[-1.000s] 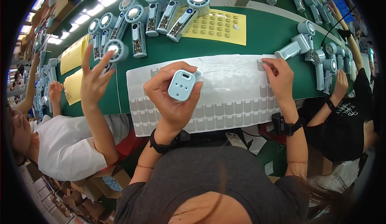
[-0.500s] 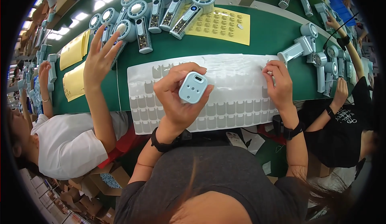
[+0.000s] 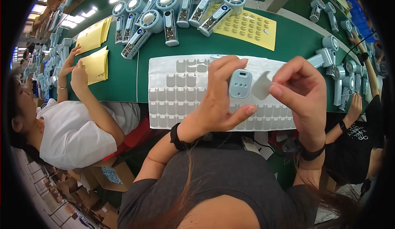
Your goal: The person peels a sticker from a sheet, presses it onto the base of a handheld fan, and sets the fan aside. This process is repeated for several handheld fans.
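Note:
My left hand (image 3: 212, 95) holds a light blue handheld fan (image 3: 240, 84) with its base end turned up, showing a charging port and small screws. The fingers curl behind it and the thumb stands apart below; the rest of the fan is mostly hidden. Close on its right, my right hand (image 3: 306, 89) pinches a curled grey film sticker (image 3: 262, 86) between thumb and forefinger. A small gap shows between sticker and fan. Beneath both hands lies a white backing sheet (image 3: 158, 70) with rows of grey film stickers, some spots bare.
Several blue handheld fans (image 3: 168, 17) lie beyond the sheet, partly on a yellow label sheet (image 3: 251, 25). Yellow papers (image 3: 94, 66) lie at left beside a co-worker in a white shirt (image 3: 78, 140). More fans (image 3: 323, 58) and a co-worker in black (image 3: 354, 134) are at right.
My right hand has come off the sheet's right side toward the fan and now visibly holds a sticker. The left thumb has lifted off the fan. The left co-worker's raised hand has lowered to the yellow papers.

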`<action>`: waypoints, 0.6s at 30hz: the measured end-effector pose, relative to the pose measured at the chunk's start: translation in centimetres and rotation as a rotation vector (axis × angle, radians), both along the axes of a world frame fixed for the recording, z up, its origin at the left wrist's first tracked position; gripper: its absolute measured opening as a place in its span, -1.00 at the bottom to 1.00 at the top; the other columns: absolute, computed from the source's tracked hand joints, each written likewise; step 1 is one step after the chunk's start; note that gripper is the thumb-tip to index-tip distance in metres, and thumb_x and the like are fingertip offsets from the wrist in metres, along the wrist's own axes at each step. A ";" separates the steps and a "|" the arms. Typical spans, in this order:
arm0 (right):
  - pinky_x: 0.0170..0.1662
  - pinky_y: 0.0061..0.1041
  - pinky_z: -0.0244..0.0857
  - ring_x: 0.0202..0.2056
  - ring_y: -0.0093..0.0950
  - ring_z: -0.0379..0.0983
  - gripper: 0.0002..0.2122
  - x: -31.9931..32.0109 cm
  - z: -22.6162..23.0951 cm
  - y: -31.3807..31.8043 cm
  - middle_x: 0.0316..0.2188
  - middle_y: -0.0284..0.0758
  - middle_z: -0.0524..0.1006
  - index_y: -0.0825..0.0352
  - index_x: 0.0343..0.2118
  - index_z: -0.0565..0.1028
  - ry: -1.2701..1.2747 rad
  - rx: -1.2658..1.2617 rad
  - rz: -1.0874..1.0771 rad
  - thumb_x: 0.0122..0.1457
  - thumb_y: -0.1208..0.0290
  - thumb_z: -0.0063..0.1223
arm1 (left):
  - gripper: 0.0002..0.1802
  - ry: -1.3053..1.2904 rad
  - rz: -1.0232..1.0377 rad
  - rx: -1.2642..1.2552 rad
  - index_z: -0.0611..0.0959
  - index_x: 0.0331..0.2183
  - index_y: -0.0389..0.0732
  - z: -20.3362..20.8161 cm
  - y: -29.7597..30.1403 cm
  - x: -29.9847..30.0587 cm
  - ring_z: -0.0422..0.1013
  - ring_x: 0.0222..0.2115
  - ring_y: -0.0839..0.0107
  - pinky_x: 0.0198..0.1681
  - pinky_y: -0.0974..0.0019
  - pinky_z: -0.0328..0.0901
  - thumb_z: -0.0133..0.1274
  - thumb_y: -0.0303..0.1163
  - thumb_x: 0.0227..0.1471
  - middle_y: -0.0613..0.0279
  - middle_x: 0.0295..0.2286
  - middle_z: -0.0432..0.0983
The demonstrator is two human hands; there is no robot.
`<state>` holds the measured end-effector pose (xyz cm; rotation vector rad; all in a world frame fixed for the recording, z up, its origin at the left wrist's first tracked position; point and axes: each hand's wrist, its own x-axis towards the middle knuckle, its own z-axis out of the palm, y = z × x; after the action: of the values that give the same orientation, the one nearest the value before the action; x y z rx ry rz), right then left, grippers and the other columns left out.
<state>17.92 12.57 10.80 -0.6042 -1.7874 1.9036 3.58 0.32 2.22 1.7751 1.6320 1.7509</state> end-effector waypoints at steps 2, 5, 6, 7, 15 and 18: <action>-0.34 -0.71 0.16 -0.43 -0.72 0.31 -0.81 -1.0 0.0 -0.4 -0.42 -0.48 0.49 0.34 -0.40 0.47 -0.048 -0.084 0.033 -0.07 0.64 0.26 | -0.17 0.001 -0.009 0.000 0.21 0.09 -0.36 -0.1 -0.1 0.0 0.14 -0.04 0.05 0.06 0.12 0.07 0.18 -0.10 -0.07 -0.10 -0.08 0.19; -0.34 -0.72 0.16 -0.43 -0.72 0.31 -0.80 -1.5 -0.3 -0.1 -0.42 -0.47 0.49 0.35 -0.39 0.47 -0.043 -0.042 0.080 -0.08 0.64 0.27 | -0.17 -0.002 -0.028 0.003 0.21 0.09 -0.36 -0.2 -0.3 -0.1 0.14 -0.04 0.04 0.06 0.11 0.07 0.16 -0.07 -0.06 -0.12 -0.06 0.18; -0.34 -0.72 0.16 -0.43 -0.72 0.31 -0.80 -1.6 -0.3 0.0 -0.43 -0.47 0.49 0.35 -0.39 0.47 -0.041 -0.021 0.103 -0.08 0.64 0.27 | -0.17 -0.007 -0.048 -0.004 0.21 0.09 -0.36 -0.2 -0.4 -0.2 0.14 -0.03 0.03 0.07 0.11 0.07 0.15 -0.06 -0.05 -0.12 -0.06 0.18; -0.34 -0.72 0.16 -0.43 -0.72 0.31 -0.80 -1.7 -0.3 0.1 -0.43 -0.47 0.49 0.35 -0.39 0.47 -0.043 -0.020 0.107 -0.08 0.64 0.27 | -0.17 -0.013 -0.069 -0.011 0.21 0.09 -0.36 -0.2 -0.4 -0.4 0.14 -0.03 0.03 0.07 0.10 0.07 0.14 -0.05 -0.05 -0.12 -0.05 0.18; -0.35 -0.70 0.15 -0.45 -0.71 0.29 -0.82 -2.0 0.1 0.4 -0.47 -0.47 0.49 0.34 -0.43 0.48 0.004 0.268 0.198 -0.10 0.65 0.26 | -0.20 0.023 -0.112 0.002 0.22 0.08 -0.36 -0.2 -0.2 -0.7 0.14 -0.02 0.03 0.08 0.10 0.07 0.12 -0.05 -0.03 -0.11 -0.05 0.18; -0.32 -0.67 0.14 -0.40 -0.66 0.32 -0.79 -1.9 0.0 0.5 -0.47 -0.43 0.47 0.33 -0.42 0.46 -0.032 0.301 0.223 -0.11 0.67 0.27 | -0.20 0.018 -0.111 0.008 0.22 0.08 -0.36 -0.2 -0.2 -0.6 0.14 -0.02 0.04 0.08 0.10 0.06 0.12 -0.07 -0.03 -0.10 -0.05 0.18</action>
<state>15.98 13.04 10.84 -0.3423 -2.1848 1.7151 2.97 0.10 2.05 1.8525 1.5037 1.6995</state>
